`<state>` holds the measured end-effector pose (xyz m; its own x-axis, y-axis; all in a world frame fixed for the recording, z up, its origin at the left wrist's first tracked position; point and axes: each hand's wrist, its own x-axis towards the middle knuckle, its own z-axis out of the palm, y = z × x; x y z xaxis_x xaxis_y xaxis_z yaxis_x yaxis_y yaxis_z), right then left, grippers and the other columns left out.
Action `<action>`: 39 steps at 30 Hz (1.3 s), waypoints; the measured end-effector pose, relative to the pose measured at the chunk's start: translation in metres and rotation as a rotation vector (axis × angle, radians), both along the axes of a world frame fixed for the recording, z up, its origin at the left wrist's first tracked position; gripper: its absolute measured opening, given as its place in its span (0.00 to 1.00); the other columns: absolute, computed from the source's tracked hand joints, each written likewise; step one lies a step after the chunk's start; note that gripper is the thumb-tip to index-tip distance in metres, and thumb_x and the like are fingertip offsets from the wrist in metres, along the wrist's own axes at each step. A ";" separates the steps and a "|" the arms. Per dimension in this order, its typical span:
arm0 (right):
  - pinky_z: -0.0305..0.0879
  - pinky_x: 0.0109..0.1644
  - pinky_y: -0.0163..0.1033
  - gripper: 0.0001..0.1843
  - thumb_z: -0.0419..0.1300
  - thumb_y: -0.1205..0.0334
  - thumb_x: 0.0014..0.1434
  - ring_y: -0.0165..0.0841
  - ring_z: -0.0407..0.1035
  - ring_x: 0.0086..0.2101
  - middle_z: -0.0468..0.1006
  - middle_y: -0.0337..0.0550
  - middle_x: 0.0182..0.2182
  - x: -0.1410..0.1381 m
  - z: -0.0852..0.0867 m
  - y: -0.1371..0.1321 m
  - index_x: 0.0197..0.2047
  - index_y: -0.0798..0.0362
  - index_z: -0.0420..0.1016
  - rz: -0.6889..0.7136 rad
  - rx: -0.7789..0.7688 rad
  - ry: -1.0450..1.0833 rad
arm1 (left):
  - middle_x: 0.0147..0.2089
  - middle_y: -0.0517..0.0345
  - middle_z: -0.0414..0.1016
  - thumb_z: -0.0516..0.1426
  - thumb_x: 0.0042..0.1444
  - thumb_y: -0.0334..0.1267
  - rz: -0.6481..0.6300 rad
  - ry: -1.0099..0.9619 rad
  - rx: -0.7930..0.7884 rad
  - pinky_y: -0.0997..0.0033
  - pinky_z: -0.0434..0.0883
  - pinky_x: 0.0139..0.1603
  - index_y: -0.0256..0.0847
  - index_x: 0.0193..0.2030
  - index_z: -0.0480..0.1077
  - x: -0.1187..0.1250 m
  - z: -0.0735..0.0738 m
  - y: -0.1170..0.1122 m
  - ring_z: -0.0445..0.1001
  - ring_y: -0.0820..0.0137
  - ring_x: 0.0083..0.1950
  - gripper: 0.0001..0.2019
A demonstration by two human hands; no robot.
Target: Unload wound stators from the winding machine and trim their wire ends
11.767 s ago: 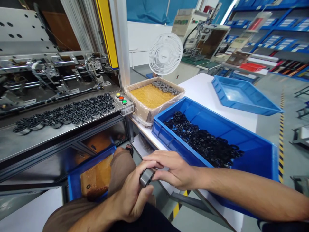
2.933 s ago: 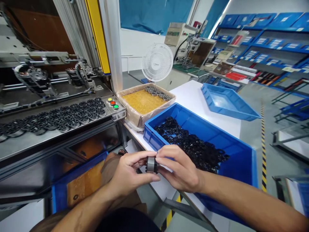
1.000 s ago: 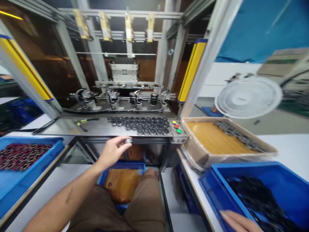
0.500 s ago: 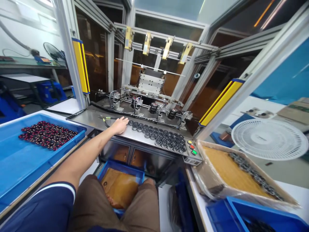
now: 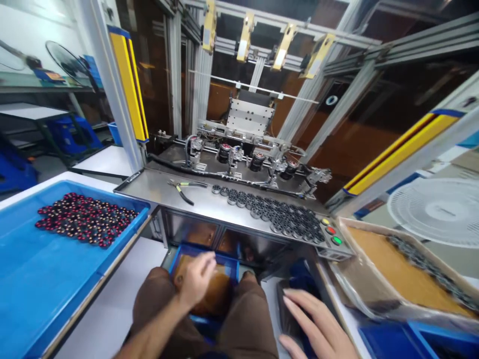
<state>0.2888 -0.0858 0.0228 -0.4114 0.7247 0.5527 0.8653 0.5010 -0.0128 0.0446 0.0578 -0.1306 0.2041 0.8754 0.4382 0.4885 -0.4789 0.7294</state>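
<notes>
My left hand (image 5: 198, 279) hangs over the blue bin (image 5: 232, 271) between my knees, somewhat blurred, its fingers loosely bent and slightly apart with nothing seen in them. At the lower right, my right hand (image 5: 318, 326) is open, fingers stretched and apart, near the right thigh. Neither hand touches the metal bench (image 5: 149, 192). On that bench lie many black ring-shaped parts (image 5: 269, 209) in rows, and pliers (image 5: 183, 189) with yellow-green and black handles stand apart to their left.
A blue tray (image 5: 22, 259) with many black-and-red parts (image 5: 86, 219) is at left. Behind the bench are machine fixtures (image 5: 258, 159) between yellow side bars (image 5: 129, 85). A button box (image 5: 335, 244) sits at the bench's right end, beside an open carton (image 5: 359, 289) and a white fan (image 5: 437, 212).
My left hand has left the bench beside the ring parts and come back over the bin. My right hand has come into view. The camera view has shifted nearer the bench.
</notes>
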 end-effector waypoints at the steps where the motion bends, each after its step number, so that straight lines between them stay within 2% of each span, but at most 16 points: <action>1: 0.74 0.55 0.47 0.26 0.64 0.62 0.60 0.45 0.73 0.52 0.78 0.56 0.51 -0.019 0.007 0.041 0.61 0.55 0.69 0.056 0.022 0.038 | 0.40 0.53 0.80 0.50 0.68 0.40 -0.044 0.000 -0.032 0.68 0.78 0.44 0.41 0.43 0.75 0.005 -0.021 -0.012 0.79 0.69 0.41 0.13; 3: 0.71 0.58 0.52 0.25 0.63 0.57 0.61 0.46 0.69 0.56 0.74 0.60 0.55 -0.060 0.015 0.133 0.59 0.57 0.69 0.149 -0.035 0.113 | 0.44 0.53 0.78 0.54 0.66 0.41 -0.088 0.010 -0.101 0.65 0.78 0.42 0.38 0.46 0.73 0.013 -0.055 -0.019 0.77 0.71 0.40 0.10; 6: 0.59 0.65 0.61 0.40 0.65 0.44 0.56 0.55 0.57 0.64 0.63 0.69 0.63 -0.123 0.011 0.262 0.63 0.63 0.66 0.158 -0.207 0.097 | 0.55 0.51 0.73 0.58 0.63 0.44 -0.087 0.038 -0.192 0.60 0.76 0.47 0.46 0.53 0.71 0.016 -0.086 0.009 0.75 0.63 0.51 0.13; 8: 0.50 0.66 0.69 0.51 0.66 0.38 0.53 0.63 0.47 0.67 0.54 0.74 0.67 -0.152 -0.003 0.319 0.68 0.64 0.58 0.082 -0.348 0.030 | 0.57 0.51 0.72 0.60 0.60 0.45 -0.075 0.060 -0.255 0.60 0.76 0.47 0.51 0.53 0.71 0.012 -0.096 0.041 0.73 0.60 0.56 0.14; 10: 0.44 0.66 0.74 0.54 0.64 0.36 0.53 0.67 0.40 0.68 0.48 0.76 0.69 -0.166 -0.017 0.345 0.70 0.62 0.53 0.054 -0.443 -0.013 | 0.57 0.51 0.71 0.60 0.60 0.45 -0.068 0.086 -0.316 0.58 0.76 0.46 0.50 0.54 0.70 0.005 -0.098 0.073 0.73 0.59 0.56 0.16; 13: 0.42 0.64 0.76 0.47 0.61 0.40 0.58 0.68 0.38 0.68 0.47 0.76 0.69 -0.167 -0.029 0.346 0.70 0.61 0.54 0.081 -0.501 -0.017 | 0.57 0.50 0.72 0.59 0.62 0.43 -0.072 0.130 -0.400 0.57 0.76 0.49 0.48 0.54 0.70 -0.009 -0.088 0.102 0.73 0.61 0.54 0.14; 16: 0.47 0.62 0.77 0.40 0.65 0.50 0.58 0.68 0.48 0.65 0.55 0.79 0.65 -0.165 -0.024 0.340 0.66 0.64 0.61 0.130 -0.610 0.070 | 0.56 0.52 0.72 0.59 0.62 0.41 -0.095 0.175 -0.481 0.60 0.75 0.49 0.50 0.52 0.71 -0.025 -0.062 0.098 0.73 0.62 0.54 0.12; 18: 0.54 0.60 0.74 0.32 0.64 0.60 0.58 0.64 0.57 0.60 0.62 0.77 0.60 -0.168 -0.014 0.344 0.63 0.65 0.65 0.166 -0.721 0.151 | 0.53 0.51 0.74 0.58 0.63 0.42 -0.113 0.202 -0.544 0.61 0.76 0.46 0.45 0.52 0.71 -0.036 -0.038 0.082 0.75 0.64 0.50 0.12; 21: 0.59 0.59 0.69 0.26 0.60 0.69 0.58 0.56 0.64 0.55 0.69 0.70 0.55 -0.171 0.006 0.351 0.60 0.64 0.68 0.195 -0.869 0.260 | 0.41 0.55 0.76 0.57 0.64 0.42 -0.100 0.225 -0.620 0.67 0.77 0.37 0.35 0.46 0.72 -0.056 0.005 0.055 0.76 0.72 0.36 0.12; 23: 0.59 0.60 0.66 0.26 0.60 0.69 0.58 0.52 0.65 0.54 0.70 0.66 0.53 -0.166 0.023 0.349 0.60 0.62 0.67 0.203 -0.958 0.355 | 0.33 0.58 0.76 0.56 0.64 0.41 -0.041 0.222 -0.616 0.69 0.76 0.34 0.36 0.41 0.73 -0.071 0.037 0.048 0.75 0.73 0.31 0.10; 25: 0.63 0.59 0.60 0.25 0.59 0.64 0.60 0.47 0.67 0.51 0.72 0.61 0.52 -0.151 0.043 0.340 0.60 0.59 0.67 0.208 -1.049 0.468 | 0.33 0.54 0.78 0.53 0.66 0.39 0.058 0.212 -0.558 0.68 0.76 0.37 0.39 0.40 0.74 -0.086 0.070 0.054 0.77 0.69 0.34 0.09; 28: 0.74 0.45 0.48 0.22 0.47 0.58 0.67 0.38 0.75 0.36 0.79 0.51 0.40 -0.114 0.077 0.316 0.60 0.57 0.66 0.237 -1.222 0.638 | 0.40 0.48 0.78 0.48 0.68 0.38 0.223 0.216 -0.432 0.59 0.74 0.49 0.40 0.43 0.74 -0.100 0.111 0.089 0.77 0.64 0.45 0.14; 30: 0.74 0.37 0.43 0.24 0.40 0.55 0.70 0.35 0.75 0.29 0.80 0.47 0.33 -0.083 0.096 0.299 0.60 0.58 0.65 0.257 -1.314 0.727 | 0.42 0.50 0.78 0.50 0.67 0.38 0.280 0.235 -0.366 0.54 0.73 0.53 0.38 0.43 0.73 -0.100 0.128 0.125 0.76 0.63 0.48 0.12; 31: 0.74 0.37 0.43 0.25 0.40 0.54 0.70 0.35 0.75 0.29 0.80 0.47 0.32 -0.068 0.103 0.291 0.60 0.58 0.66 0.242 -1.341 0.794 | 0.43 0.52 0.77 0.52 0.67 0.39 0.291 0.248 -0.342 0.53 0.73 0.53 0.37 0.44 0.73 -0.097 0.133 0.145 0.75 0.64 0.48 0.10; 35: 0.71 0.44 0.48 0.26 0.51 0.45 0.66 0.40 0.74 0.35 0.81 0.49 0.35 -0.018 0.114 0.268 0.58 0.52 0.72 0.035 -1.350 1.218 | 0.52 0.50 0.74 0.56 0.64 0.42 0.340 0.311 -0.303 0.55 0.74 0.51 0.38 0.51 0.71 -0.079 0.133 0.219 0.75 0.64 0.50 0.13; 39: 0.71 0.46 0.50 0.28 0.58 0.42 0.60 0.44 0.75 0.38 0.81 0.51 0.39 0.011 0.107 0.252 0.57 0.49 0.74 -0.142 -1.280 1.494 | 0.54 0.49 0.73 0.57 0.64 0.42 0.393 0.386 -0.322 0.55 0.75 0.51 0.38 0.54 0.70 -0.068 0.129 0.256 0.75 0.64 0.51 0.15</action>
<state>0.2994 0.1658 0.1296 -0.1060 0.8919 -0.4397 -0.1508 -0.4515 -0.8795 -0.0229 0.3134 -0.0015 -0.0685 0.9927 0.0993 0.8395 0.0036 0.5433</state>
